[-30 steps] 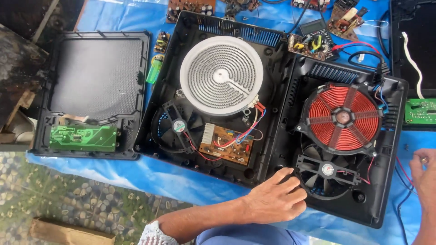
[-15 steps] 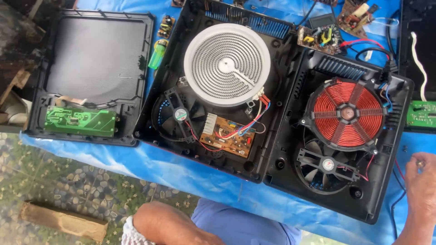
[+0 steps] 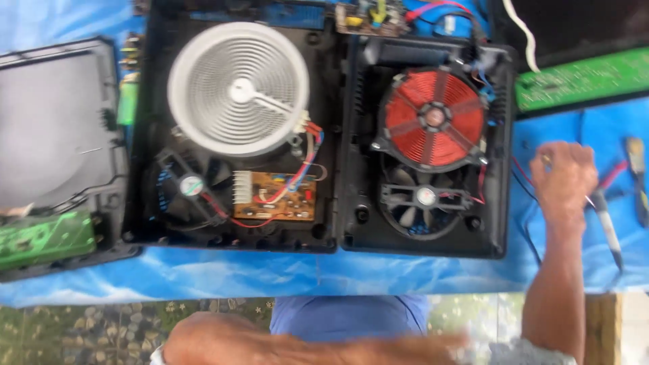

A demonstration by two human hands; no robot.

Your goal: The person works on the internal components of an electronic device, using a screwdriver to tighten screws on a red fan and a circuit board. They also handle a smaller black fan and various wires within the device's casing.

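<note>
An informal appliance-repair spot. A worktop under a blue plastic sheet [image 3: 223, 274] carries opened black cooker housings: a white ribbed heating disc [image 3: 238, 89] at 11 o'clock, a red induction coil [image 3: 435, 118] at 1, loose green circuit boards [image 3: 581, 80], hand tools [image 3: 607, 226] at 3. Pebbled ground [image 3: 101, 331] shows at 7.

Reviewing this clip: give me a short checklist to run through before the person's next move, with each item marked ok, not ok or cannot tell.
1. Right hand on a tool: ok, it closes around a slim tool lying on the blue sheet.
2. Left hand visible: not ok, only a blurred forearm shows at the bottom edge.
3. Open cooker casing lies flat: ok.
4. Red coil and fan unobstructed: ok, nothing lies on them.
5. Loose wires away from the hand: not ok, they run just beside it.
6. Picture sharpness: not ok, motion blur.
</note>
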